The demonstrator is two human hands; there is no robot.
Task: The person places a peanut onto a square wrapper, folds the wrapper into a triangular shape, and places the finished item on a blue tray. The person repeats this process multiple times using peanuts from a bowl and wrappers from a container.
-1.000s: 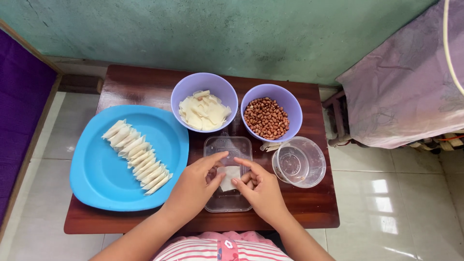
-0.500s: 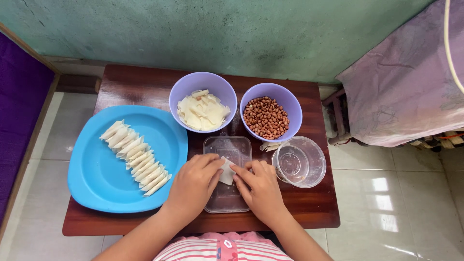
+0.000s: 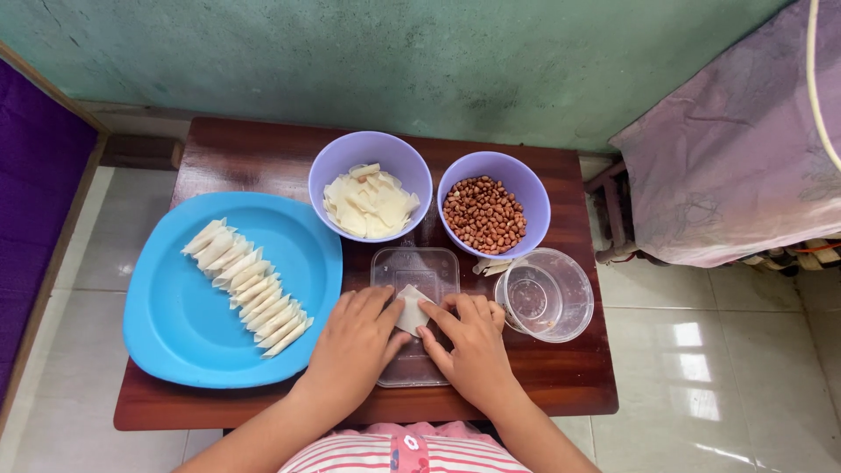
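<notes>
My left hand (image 3: 355,346) and my right hand (image 3: 471,346) meet over a clear plastic lid (image 3: 414,267) lying flat on the dark wooden table (image 3: 245,153). Between their fingertips they pinch a small pale wrapper (image 3: 410,309), folded at an angle. A row of several folded pale wrappers (image 3: 248,287) lies on the blue plate (image 3: 175,337) to the left. Behind the lid stand a purple bowl of pale wrapper squares (image 3: 370,201) and a purple bowl of peanuts (image 3: 484,215).
A clear round plastic container (image 3: 545,296) sits just right of my right hand. A mauve cloth-covered object (image 3: 736,149) stands beside the table on the right. A green wall is behind; pale floor tiles surround the table.
Both hands stayed over the lid and kept working the wrapper; its corner now sticks up between the fingertips. The view shifted slightly.
</notes>
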